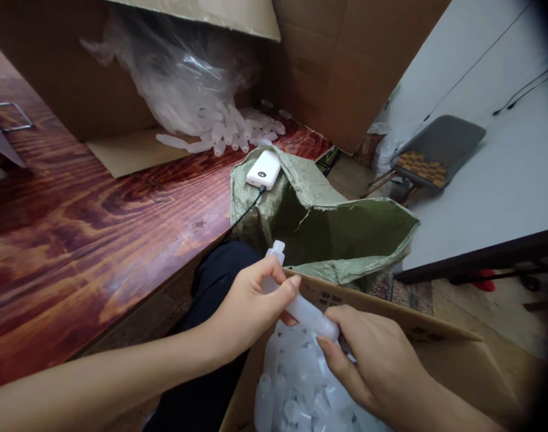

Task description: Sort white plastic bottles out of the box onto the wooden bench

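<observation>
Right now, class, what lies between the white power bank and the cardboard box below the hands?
The open mouth of the green sack lies between the power bank and the cardboard box, as the head view shows.

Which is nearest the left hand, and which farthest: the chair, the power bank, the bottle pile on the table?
1. Power bank: ahead, on the sack.
2. Bottle pile: farther ahead, on the table.
3. Chair: far right.

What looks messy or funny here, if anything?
Lots of little whitish plastic pieces lie loose by the clear bag, some on the red table, as if spilled. The green sack has a frayed edge, and a white gadget sits oddly on its crumpled top.
</observation>
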A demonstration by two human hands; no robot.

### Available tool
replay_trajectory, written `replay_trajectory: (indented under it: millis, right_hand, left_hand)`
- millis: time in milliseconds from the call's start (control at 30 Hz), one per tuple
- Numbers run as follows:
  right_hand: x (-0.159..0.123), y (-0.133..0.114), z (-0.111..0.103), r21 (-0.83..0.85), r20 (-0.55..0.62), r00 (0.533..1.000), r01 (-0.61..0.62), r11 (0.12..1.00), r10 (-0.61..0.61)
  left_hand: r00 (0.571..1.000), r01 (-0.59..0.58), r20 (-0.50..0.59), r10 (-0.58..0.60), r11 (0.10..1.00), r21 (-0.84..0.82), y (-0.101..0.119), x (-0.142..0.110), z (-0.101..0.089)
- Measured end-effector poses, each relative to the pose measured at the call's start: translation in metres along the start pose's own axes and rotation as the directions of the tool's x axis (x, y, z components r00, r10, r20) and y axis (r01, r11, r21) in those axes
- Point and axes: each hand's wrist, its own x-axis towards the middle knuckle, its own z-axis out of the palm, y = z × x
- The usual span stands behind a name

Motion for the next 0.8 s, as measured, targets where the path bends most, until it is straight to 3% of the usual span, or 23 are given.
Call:
replay_trajectory:
  millis: [100, 167, 233, 300, 367, 433, 500, 567, 600, 633, 700, 800]
  right_hand:
    - [0.002, -0.002, -0.006, 0.25, 0.148, 0.977, -0.184, 0.951, 0.151]
    - [0.002, -0.003, -0.012, 0.328, 0.357, 0.92, -0.285, 0.901, 0.161]
    - [0.001, -0.005, -0.016, 0.369, 0.573, 0.818, -0.31, 0.876, 0.048]
    - [0.0, -0.005, -0.017, 0.43, 0.691, 0.72, -0.332, 0.84, -0.069]
    - [0.001, 0.001, -0.014, 0.461, 0.715, 0.699, -0.478, 0.747, 0.006]
    - [0.005, 0.012, -0.008, 0.478, 0.665, 0.683, -0.7, 0.531, 0.301]
    - [0.009, 0.024, -0.002, 0.551, 0.587, 0.555, -0.807, 0.212, 0.589]
    - [0.012, 0.032, 0.002, 0.596, 0.6, 0.438, -0.803, -0.009, 0.669]
    - [0.012, 0.033, 0.003, 0.587, 0.635, 0.42, -0.808, -0.05, 0.648]
    - [0.012, 0.033, 0.002, 0.562, 0.668, 0.427, -0.827, -0.036, 0.61]
    - [0.011, 0.032, 0.0, 0.52, 0.673, 0.485, -0.847, 0.109, 0.558]
    - [0.012, 0.029, -0.004, 0.532, 0.562, 0.591, -0.794, 0.294, 0.579]
  left_hand:
    - [0.986, -0.168, 0.016, 0.169, 0.955, 0.244, 0.01, -0.001, -0.005]
    - [0.942, -0.293, -0.027, 0.334, 0.861, 0.415, 0.021, 0.005, -0.013]
    - [0.906, -0.305, -0.119, 0.406, 0.821, 0.483, 0.03, 0.013, -0.024]
    - [0.896, -0.261, -0.205, 0.393, 0.841, 0.473, 0.033, 0.021, -0.034]
    - [0.902, -0.255, -0.203, 0.381, 0.849, 0.463, 0.03, 0.027, -0.04]
    - [0.9, -0.309, -0.121, 0.419, 0.809, 0.501, 0.025, 0.029, -0.043]
    - [0.885, -0.38, -0.017, 0.466, 0.742, 0.553, 0.022, 0.029, -0.043]
    - [0.862, -0.435, 0.064, 0.503, 0.668, 0.604, 0.02, 0.028, -0.042]
    - [0.848, -0.46, 0.099, 0.521, 0.628, 0.627, 0.019, 0.028, -0.042]
    - [0.831, -0.485, 0.135, 0.539, 0.584, 0.651, 0.019, 0.028, -0.042]
    - [0.802, -0.528, 0.221, 0.554, 0.485, 0.698, 0.016, 0.026, -0.042]
    - [0.795, -0.549, 0.34, 0.502, 0.358, 0.755, 0.011, 0.022, -0.039]
